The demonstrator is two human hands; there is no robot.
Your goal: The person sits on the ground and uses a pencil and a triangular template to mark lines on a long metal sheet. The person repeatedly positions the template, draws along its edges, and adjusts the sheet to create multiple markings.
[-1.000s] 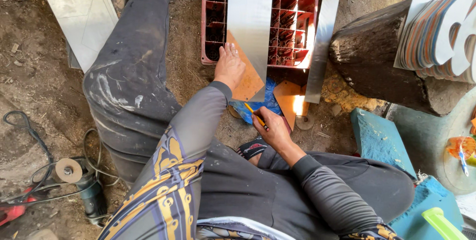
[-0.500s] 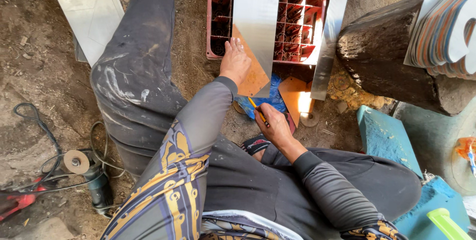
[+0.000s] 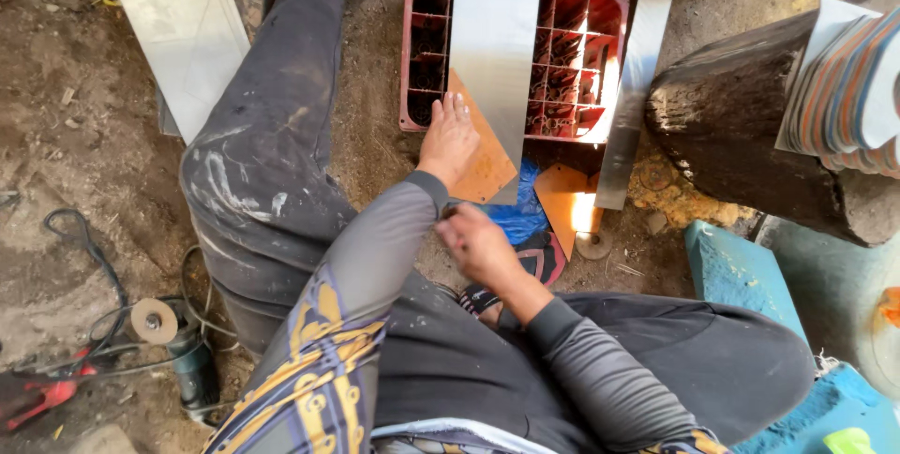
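Note:
My left hand (image 3: 448, 140) lies flat, fingers together, on an orange-brown triangular plate (image 3: 486, 173). The plate sits beside a wide shiny metal strip (image 3: 497, 41) that lies across a red plastic crate (image 3: 422, 51). My right hand (image 3: 478, 243) is just below the strip's pointed end, fingers curled tight; the yellow pencil it held earlier is mostly hidden now. A blue scrap (image 3: 520, 218) and a second orange piece (image 3: 562, 196) lie under the strip's tip.
A narrow metal strip (image 3: 637, 88) leans by the crate's right side. At the right stands a log (image 3: 722, 116) with stacked cut shapes (image 3: 844, 88). A metal sheet (image 3: 178, 22) lies upper left, an angle grinder (image 3: 187, 351) lower left, a teal block (image 3: 741, 276) lower right.
My right hand has drawn back from the strip's tip toward my body, and the pencil no longer shows. My left hand stays pressed on the orange plate.

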